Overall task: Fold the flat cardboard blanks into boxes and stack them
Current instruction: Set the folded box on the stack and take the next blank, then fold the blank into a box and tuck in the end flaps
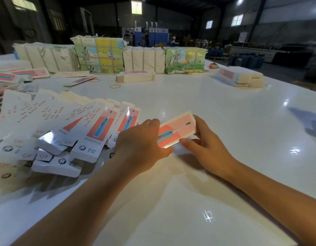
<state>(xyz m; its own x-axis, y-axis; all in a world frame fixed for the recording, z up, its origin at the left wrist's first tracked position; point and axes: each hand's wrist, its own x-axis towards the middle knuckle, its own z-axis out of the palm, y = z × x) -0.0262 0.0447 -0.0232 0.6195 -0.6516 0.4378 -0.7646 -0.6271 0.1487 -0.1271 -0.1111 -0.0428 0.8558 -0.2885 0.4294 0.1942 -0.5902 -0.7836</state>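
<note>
Both hands are clamped on one toothbrush box (176, 129), a pink-and-white carton printed with a blue electric toothbrush. The left hand (141, 144) curls over the box's near-left end, fingers on its top face and thumb along its lower edge. The right hand (205, 144) pinches the box's far-right end, fingers wrapped round the far corner and thumb lying under the near long edge. The box is tilted, its far end higher, just above the white glossy surface (224, 121).

Left of the box, a fanned spread of flat cardboard blanks (64, 130) lies on the surface, overlapping one another, the nearest blank reaching under the left hand. Beyond the box, well apart from it, a small banded stack of blanks (135, 77) sits with a rubber band (115, 86) lying loose just before it. Behind that stack stands a row of paper-wrapped bundles (143, 57), some plain, some with coloured pictures. Far right of the box, a pile of folded boxes (242, 77) rests near the surface's edge.
</note>
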